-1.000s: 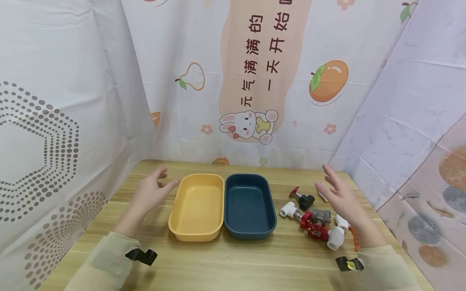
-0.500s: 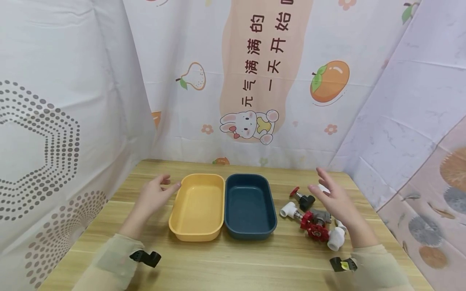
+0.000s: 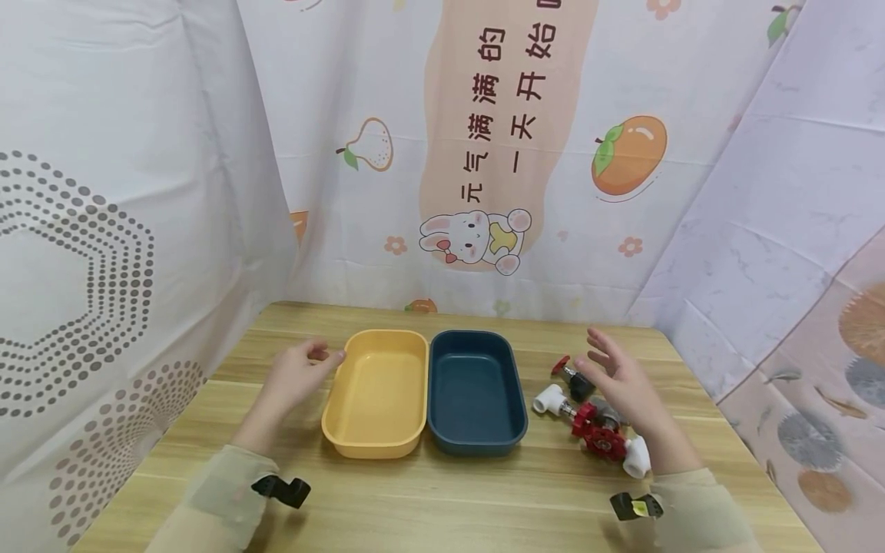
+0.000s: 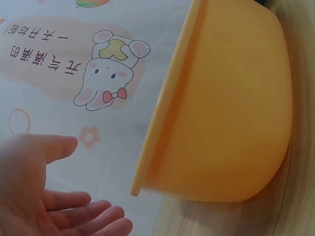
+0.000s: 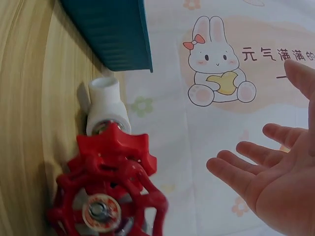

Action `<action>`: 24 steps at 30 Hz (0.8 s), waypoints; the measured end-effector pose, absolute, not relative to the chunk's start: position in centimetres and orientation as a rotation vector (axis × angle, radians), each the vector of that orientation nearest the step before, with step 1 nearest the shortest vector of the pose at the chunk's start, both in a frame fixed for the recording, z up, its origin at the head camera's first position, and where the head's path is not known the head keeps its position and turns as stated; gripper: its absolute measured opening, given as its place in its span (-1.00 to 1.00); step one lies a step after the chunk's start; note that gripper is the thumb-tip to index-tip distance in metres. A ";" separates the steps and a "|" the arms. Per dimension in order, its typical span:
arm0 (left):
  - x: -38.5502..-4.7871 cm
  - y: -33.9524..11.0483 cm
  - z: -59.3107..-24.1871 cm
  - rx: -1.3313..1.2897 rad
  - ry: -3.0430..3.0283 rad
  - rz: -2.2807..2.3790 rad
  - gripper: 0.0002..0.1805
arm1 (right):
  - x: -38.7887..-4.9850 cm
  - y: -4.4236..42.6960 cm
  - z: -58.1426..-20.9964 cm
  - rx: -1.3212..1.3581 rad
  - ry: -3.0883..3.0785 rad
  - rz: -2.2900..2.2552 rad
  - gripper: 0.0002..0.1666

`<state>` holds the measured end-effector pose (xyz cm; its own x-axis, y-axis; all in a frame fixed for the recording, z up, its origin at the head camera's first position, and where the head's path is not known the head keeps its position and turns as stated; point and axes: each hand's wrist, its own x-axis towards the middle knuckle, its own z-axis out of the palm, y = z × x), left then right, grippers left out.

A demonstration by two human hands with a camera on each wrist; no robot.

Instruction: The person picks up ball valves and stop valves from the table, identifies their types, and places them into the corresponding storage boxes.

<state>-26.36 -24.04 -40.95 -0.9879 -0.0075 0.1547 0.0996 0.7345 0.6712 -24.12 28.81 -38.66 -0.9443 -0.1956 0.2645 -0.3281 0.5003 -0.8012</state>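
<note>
My left hand [image 3: 299,376] hovers just left of the yellow tray [image 3: 329,418], fingers loosely bent, holding nothing. In the left wrist view its fingers spread beside the wall of that tray [image 4: 231,113]. Over the pile of valves at the right, my right hand [image 3: 625,388] hangs with fingers relaxed and nothing in them. Beneath and beside it lie a black valve with a red handle [image 3: 579,385], a white valve [image 3: 551,399] with a red knob, and a valve with a red handwheel [image 3: 604,442]. The right hand hides part of the pile.
A dark blue tray [image 3: 477,444] stands right of the yellow one, close against it. Both rest on a wooden table [image 3: 442,507]. Printed curtains [image 3: 332,253] enclose the back and sides. A white pipe fitting [image 3: 636,458] lies near the right forearm.
My right hand has moved left and a little toward me, over the valves. The left hand has shifted slightly right, closer to the yellow tray.
</note>
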 end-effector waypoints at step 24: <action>-26.9 -23.4 -42.3 0.044 -2.759 -1.467 -0.46 | -24.1 26.9 -40.3 0.406 -2.547 1.747 -0.17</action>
